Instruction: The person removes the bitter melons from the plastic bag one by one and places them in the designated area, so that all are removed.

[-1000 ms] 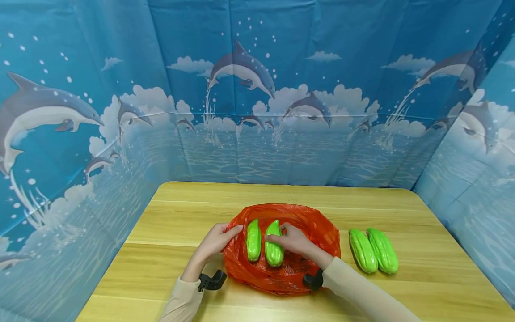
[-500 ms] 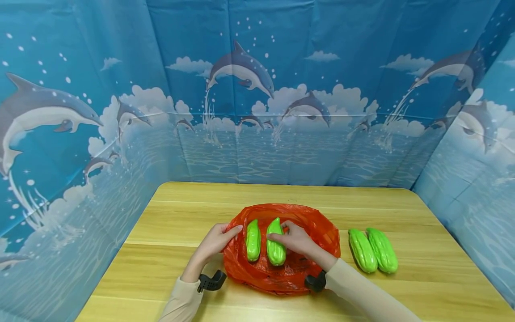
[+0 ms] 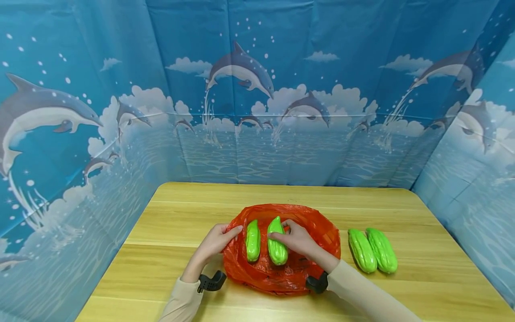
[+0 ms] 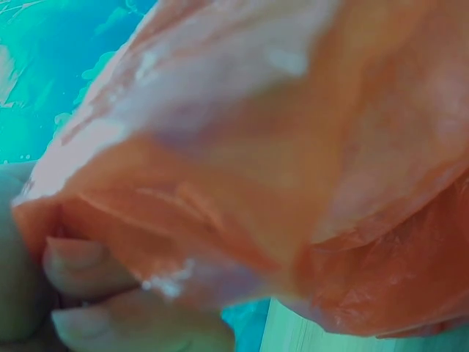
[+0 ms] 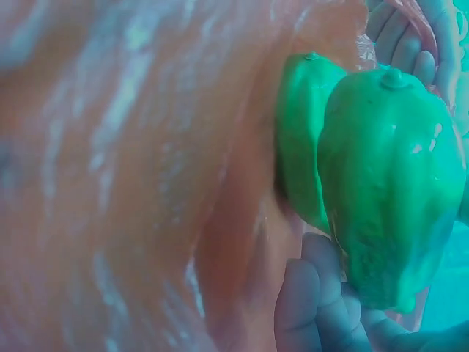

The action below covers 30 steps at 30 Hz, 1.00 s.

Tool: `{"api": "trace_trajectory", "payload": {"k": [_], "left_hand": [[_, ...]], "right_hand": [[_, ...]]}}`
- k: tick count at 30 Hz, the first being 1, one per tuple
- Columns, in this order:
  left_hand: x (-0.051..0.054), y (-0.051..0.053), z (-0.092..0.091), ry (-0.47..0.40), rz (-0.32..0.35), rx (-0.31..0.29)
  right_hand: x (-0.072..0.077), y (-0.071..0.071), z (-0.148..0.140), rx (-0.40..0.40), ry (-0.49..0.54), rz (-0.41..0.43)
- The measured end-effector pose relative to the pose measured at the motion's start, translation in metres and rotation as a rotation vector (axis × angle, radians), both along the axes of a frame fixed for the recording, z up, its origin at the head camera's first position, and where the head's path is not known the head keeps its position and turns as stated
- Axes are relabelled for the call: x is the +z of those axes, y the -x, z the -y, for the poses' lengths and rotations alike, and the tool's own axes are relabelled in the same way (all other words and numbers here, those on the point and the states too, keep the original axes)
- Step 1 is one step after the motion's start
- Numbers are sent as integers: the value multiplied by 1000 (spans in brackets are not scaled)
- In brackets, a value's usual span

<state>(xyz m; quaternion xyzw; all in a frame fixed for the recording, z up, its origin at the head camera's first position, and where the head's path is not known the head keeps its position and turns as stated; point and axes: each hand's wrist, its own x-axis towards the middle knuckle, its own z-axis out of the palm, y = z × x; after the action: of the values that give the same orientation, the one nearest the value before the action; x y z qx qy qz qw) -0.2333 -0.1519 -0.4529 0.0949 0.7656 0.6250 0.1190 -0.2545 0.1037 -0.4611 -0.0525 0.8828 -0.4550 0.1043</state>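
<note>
A red plastic bag [image 3: 326, 230] lies spread on the table with its mouth facing up. Its left rim is pinched by my left hand [image 3: 215, 241]; in the left wrist view the fingers [image 4: 95, 323] are bent against the film. One green bumpy vegetable [image 3: 253, 241] lies inside at the left. My right hand [image 3: 299, 239], over the bag, grips a second green vegetable [image 3: 277, 250], thumb across its top side. In the right wrist view this held vegetable [image 5: 392, 183] partly covers the other one [image 5: 300, 139].
Two more green vegetables [image 3: 362, 250] lie side by side on the wooden table [image 3: 169, 214], right of the bag. A blue dolphin-print curtain [image 3: 257, 156] stands behind the table and along both sides.
The right hand and the vegetable it grips have shifted slightly to the right and away from the other vegetable in the bag. The left hand has stayed at the rim.
</note>
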Motion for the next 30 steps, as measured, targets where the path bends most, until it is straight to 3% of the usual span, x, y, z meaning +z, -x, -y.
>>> {"api": "trace_trajectory", "payload": {"k": [9, 17, 30], "left_hand": [[3, 0, 0, -6, 13, -6], [28, -14, -4, -13, 17, -22], [28, -15, -3, -15, 16, -25]], "right_hand": [[8, -1, -4, -14, 13, -24], [11, -2, -8, -10, 54, -47], [15, -4, -10, -26, 50, -72]]}}
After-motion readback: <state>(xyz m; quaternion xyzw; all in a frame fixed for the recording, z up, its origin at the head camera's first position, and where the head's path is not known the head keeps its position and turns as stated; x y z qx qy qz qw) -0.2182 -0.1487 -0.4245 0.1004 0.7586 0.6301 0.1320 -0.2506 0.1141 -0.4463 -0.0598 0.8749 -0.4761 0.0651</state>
